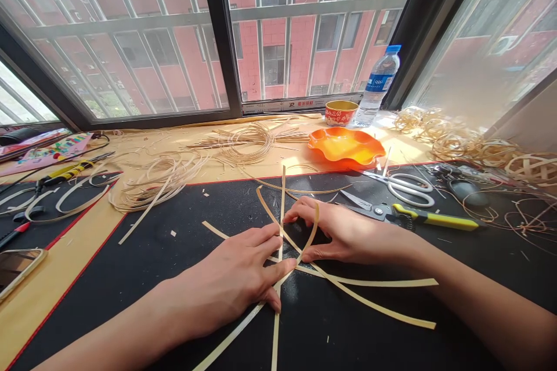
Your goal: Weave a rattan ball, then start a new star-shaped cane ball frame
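Note:
Several pale flat bamboo strips cross one another in a star shape on the black mat. My left hand lies over the left side of the crossing, its fingers and thumb holding the strips down. My right hand is on the other side, with curled fingertips at the upright strip and the thumb by a strip that bends upward. Part of the crossing is hidden under my left fingers. The free ends fan out to the right, toward me and away.
Behind my right hand lie yellow-handled shears and white-handled scissors. An orange wavy dish, a red tin and a water bottle stand near the window. Coiled strips lie at the left, woven balls at the right.

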{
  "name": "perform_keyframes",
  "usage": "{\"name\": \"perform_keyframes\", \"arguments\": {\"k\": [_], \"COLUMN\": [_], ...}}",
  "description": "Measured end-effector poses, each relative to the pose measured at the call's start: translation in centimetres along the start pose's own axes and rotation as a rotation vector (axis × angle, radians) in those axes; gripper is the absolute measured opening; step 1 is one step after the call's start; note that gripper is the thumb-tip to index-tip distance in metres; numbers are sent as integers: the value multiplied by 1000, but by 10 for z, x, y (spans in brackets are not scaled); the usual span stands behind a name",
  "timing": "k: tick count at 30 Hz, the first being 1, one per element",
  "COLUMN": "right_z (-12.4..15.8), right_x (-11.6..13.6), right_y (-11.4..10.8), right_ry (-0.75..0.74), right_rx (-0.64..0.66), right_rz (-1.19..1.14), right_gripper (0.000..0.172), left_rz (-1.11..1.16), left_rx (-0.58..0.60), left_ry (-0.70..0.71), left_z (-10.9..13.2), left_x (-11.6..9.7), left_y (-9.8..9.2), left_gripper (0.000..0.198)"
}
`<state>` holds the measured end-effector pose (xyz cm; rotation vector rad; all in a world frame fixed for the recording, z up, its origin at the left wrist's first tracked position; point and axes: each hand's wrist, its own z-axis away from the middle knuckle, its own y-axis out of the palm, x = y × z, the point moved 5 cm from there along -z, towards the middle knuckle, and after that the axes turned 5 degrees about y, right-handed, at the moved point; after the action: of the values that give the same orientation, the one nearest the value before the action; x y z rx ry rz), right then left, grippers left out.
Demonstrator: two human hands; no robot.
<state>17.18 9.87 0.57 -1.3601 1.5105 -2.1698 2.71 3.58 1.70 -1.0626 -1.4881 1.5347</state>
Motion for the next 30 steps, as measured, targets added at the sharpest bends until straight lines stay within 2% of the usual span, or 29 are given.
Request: {"name": "perform_keyframes", "arguments": {"k": [4, 11, 14, 17, 25, 30], "right_z": [-1, -1, -2, -1, 5, 5], "right_x": [-1, -3, -2, -3, -4, -10], "right_y": [1, 4, 3, 1, -6, -8], "right_ry": [-4, 0, 15, 24, -4, 21], "right_rx": [11, 39, 12, 3, 182, 154], "right_rz": [-8, 11, -7, -41, -256, -284], "right_gripper": [37, 42, 47, 41, 35, 34], "left_rz": [-9, 65, 92, 148, 335, 262], "left_rx": [-13, -34, -13, 11, 81, 150], "left_ry": [4, 11, -25, -61, -146, -166], "left_z": [0, -1, 0, 0, -2, 2], "left_x": [-1, -1, 1, 2, 1, 2], "left_y": [-3, -4, -2, -2, -6, -2], "left_gripper": [34, 28, 30, 30, 26, 32]}}
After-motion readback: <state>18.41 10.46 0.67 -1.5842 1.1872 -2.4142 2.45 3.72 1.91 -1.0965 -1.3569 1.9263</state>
